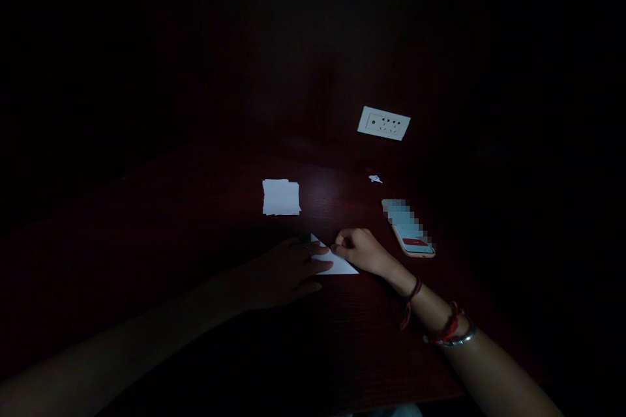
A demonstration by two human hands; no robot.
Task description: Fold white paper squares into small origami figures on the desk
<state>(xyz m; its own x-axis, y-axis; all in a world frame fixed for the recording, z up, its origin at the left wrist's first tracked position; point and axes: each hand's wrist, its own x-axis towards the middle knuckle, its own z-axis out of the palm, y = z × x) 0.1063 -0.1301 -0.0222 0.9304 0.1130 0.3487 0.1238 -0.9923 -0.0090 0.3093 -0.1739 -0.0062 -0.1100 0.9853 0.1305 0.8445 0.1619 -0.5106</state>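
A white paper triangle (338, 265) lies on the dark red table (372, 345), one corner pointing up and another to the right. My left hand (288, 272), in shadow, rests over the paper's left part with its fingers spread flat, a ring on one finger. My right hand (356, 249) is curled at the paper's slanted upper right edge, fingertips drawn in against it; whether they pinch the edge is too small to tell. Red cords and a silver bangle circle my right wrist and forearm.
Loosely stacked white paper sheets (281, 197) lie beyond my left hand. A lit phone (409, 228) is to the right of my right hand. Small paper scraps (375, 179) lie farther back, below a white socket plate (384, 123). The surroundings are very dark.
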